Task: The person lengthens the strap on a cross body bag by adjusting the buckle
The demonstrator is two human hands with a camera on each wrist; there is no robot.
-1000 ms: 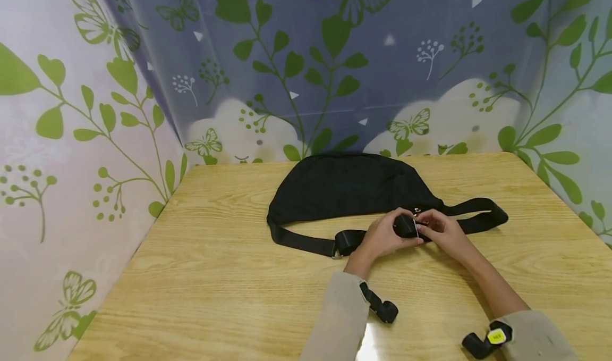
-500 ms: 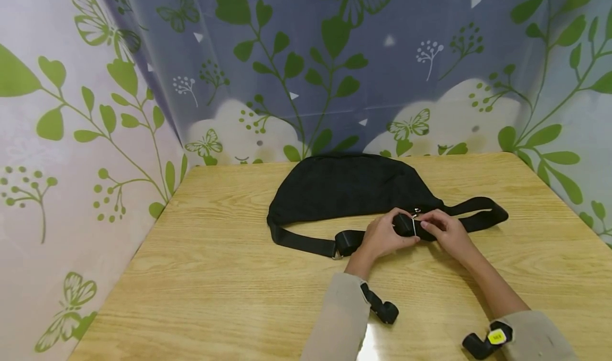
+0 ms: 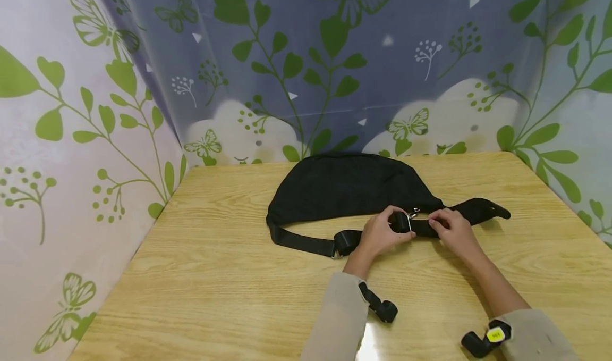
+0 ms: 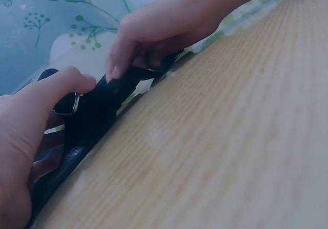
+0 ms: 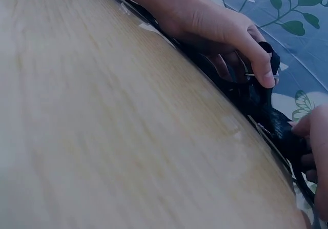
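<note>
A black waist bag (image 3: 349,185) lies at the back of the wooden table, its strap (image 3: 301,240) looped in front. My left hand (image 3: 381,232) pinches a metal slider buckle (image 3: 409,223) with the webbing bunched through it, thumb below and fingers above. Just to the right, my right hand (image 3: 454,234) pinches the strap between thumb and forefinger. In the left wrist view the buckle (image 4: 76,105) shows beside the left thumb, and the right hand (image 4: 159,29) grips the strap beyond it. The right wrist view has the left hand (image 5: 220,34) at the buckle.
The wooden table (image 3: 205,292) spreads around the bag, with patterned cloth (image 3: 268,58) hanging behind and at both sides. A small metal clasp (image 3: 415,210) sits at the bag's lower right edge. Black bands (image 3: 380,303) hang from both sleeves.
My right hand has moved right, away from the buckle, along the strap. The strap loop at the far right has twisted and narrowed. My left hand stays on the buckle, shifted slightly left.
</note>
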